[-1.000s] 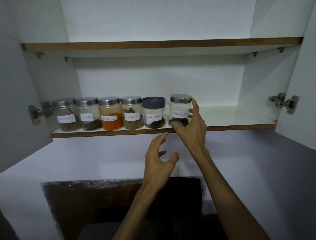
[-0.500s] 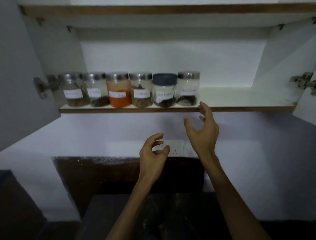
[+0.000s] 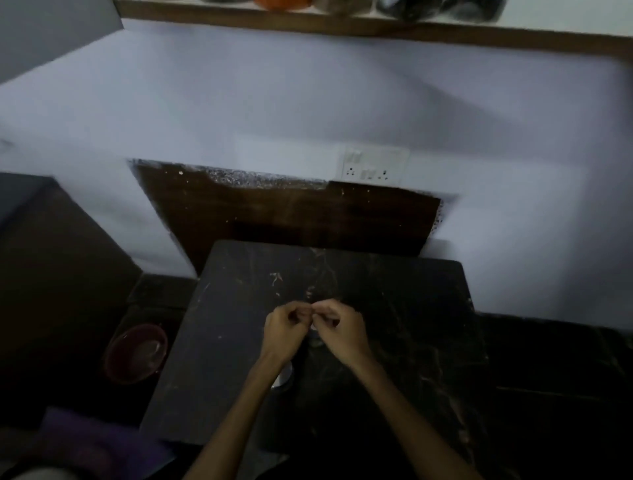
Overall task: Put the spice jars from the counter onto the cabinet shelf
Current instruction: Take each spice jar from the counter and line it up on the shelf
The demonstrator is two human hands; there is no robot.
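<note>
My left hand [image 3: 286, 330] and my right hand [image 3: 339, 332] hang low over the dark marble counter [image 3: 394, 325], fingers curled and fingertips meeting. A small pale patch shows between them; the frame is too dark to say what it is. A silvery round piece [image 3: 283, 378], perhaps a jar lid, peeks out under my left wrist. At the top edge runs the cabinet shelf [image 3: 376, 29], with only the bottoms of the spice jars showing: an orange one [image 3: 281, 2] and dark ones [image 3: 438, 8].
A reddish bowl [image 3: 137, 353] sits low at the left beside the counter slab. A wall socket plate [image 3: 375, 164] is on the white wall above a dark brown backsplash [image 3: 291, 216]. A purple cloth [image 3: 92, 442] lies at the bottom left.
My view has dropped from the shelf to the counter. Both hands came down from below the shelf and closed together over the counter; the right hand had let go of the rightmost jar.
</note>
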